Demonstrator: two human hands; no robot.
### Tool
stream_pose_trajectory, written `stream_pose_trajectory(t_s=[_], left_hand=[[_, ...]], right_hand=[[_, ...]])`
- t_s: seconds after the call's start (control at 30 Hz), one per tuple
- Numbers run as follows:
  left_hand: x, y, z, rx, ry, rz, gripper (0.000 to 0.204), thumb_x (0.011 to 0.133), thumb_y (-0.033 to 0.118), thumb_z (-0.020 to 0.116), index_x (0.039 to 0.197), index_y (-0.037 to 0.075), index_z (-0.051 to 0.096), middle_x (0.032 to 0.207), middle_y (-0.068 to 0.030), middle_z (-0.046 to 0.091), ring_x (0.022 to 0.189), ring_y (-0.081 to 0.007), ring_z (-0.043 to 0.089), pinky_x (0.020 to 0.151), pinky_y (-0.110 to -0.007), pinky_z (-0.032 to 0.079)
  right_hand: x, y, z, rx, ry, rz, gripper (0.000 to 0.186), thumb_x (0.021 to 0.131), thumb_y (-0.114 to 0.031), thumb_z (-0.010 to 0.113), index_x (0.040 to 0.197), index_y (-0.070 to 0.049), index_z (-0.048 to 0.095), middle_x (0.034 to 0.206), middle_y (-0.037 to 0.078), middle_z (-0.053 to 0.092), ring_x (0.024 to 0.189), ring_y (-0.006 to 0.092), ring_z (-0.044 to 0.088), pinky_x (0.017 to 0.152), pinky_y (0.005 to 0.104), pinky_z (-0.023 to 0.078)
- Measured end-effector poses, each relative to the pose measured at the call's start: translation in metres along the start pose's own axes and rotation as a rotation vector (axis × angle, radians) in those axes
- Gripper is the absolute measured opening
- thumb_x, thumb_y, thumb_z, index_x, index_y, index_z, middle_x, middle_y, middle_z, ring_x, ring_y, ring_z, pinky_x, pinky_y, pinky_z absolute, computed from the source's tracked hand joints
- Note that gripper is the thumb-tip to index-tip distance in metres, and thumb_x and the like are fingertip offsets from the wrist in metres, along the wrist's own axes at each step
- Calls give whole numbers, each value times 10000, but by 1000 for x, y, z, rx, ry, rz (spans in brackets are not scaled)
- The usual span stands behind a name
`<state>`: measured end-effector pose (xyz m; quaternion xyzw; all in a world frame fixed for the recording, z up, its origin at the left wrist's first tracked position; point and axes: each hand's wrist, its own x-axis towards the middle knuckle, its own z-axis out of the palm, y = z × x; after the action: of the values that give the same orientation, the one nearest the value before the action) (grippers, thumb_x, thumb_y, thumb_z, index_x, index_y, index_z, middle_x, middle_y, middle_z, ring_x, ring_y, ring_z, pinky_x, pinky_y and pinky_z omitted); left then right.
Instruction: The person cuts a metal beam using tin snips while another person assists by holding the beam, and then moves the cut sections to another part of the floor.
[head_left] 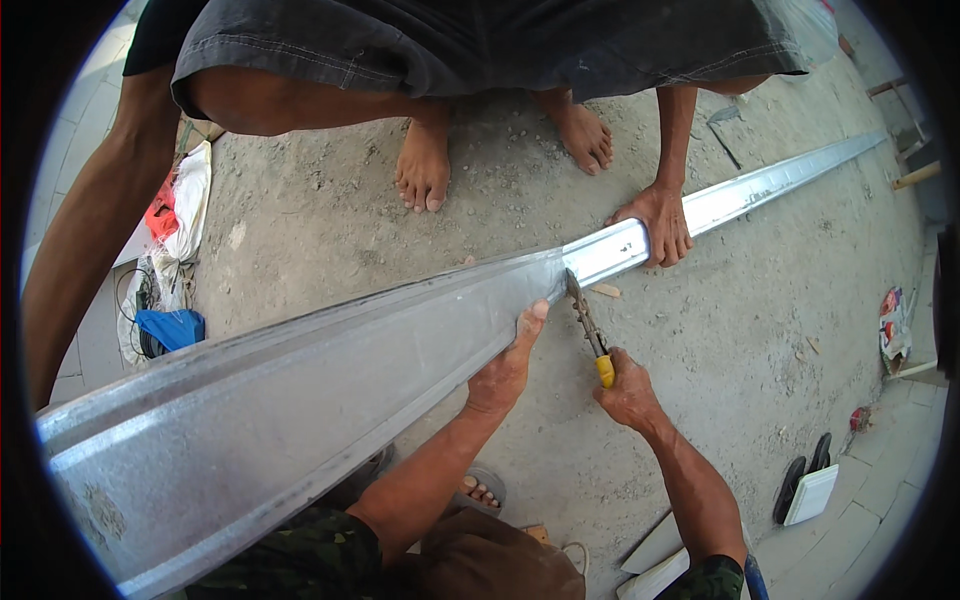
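A long galvanized metal channel (pixel 280 400) runs from lower left toward the upper right, where a narrower shiny section (pixel 760 190) continues. My left hand (pixel 505 365) grips the channel's near edge, thumb on top. My right hand (pixel 625 395) is closed on yellow-handled metal snips (pixel 590 325), whose jaws are at the channel's edge where the two sections meet. A co-worker's hand (pixel 660 225) holds the narrower section just right of that point.
A barefoot co-worker (pixel 425 160) squats across the channel on the dusty concrete floor (pixel 780 310). Bags and blue fabric (pixel 170 330) lie at left. Flip-flops (pixel 795 480), tile pieces (pixel 810 495) and wood sticks (pixel 915 177) sit at right. A small metal tool (pixel 725 135) lies behind.
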<state>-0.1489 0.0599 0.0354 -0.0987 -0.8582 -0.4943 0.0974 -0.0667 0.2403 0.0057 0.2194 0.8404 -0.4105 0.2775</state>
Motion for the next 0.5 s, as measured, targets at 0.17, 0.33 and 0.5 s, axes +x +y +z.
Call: stream_pose_trajectory(t_s=[0.17, 0.33, 0.5], left_hand=[[5, -6, -2, 35, 55, 67, 494, 828, 206, 735, 1186, -47, 509, 1061, -151, 575, 947, -274, 544, 880, -376, 431], [8, -10, -13, 350, -52, 356, 486, 870, 198, 671, 1240, -62, 493, 1217, -258, 515, 1098, -380, 528, 982, -448, 420], [20, -19, -23, 183, -176, 135, 502, 847, 209, 689, 1241, -38, 499, 1203, -209, 545, 1099, -310, 542, 961, -429, 430]], right_hand=[[0, -7, -3, -96, -31, 17, 419, 725, -94, 603, 1087, 78, 481, 939, 313, 614, 905, 466, 604, 812, 477, 484], [-6, -30, -18, -203, -102, 72, 409, 739, -123, 586, 1062, 104, 477, 910, 325, 612, 899, 462, 611, 799, 478, 490], [-10, -62, -43, -195, -193, 144, 425, 751, -144, 572, 1068, 125, 482, 888, 316, 619, 872, 438, 628, 782, 460, 501]])
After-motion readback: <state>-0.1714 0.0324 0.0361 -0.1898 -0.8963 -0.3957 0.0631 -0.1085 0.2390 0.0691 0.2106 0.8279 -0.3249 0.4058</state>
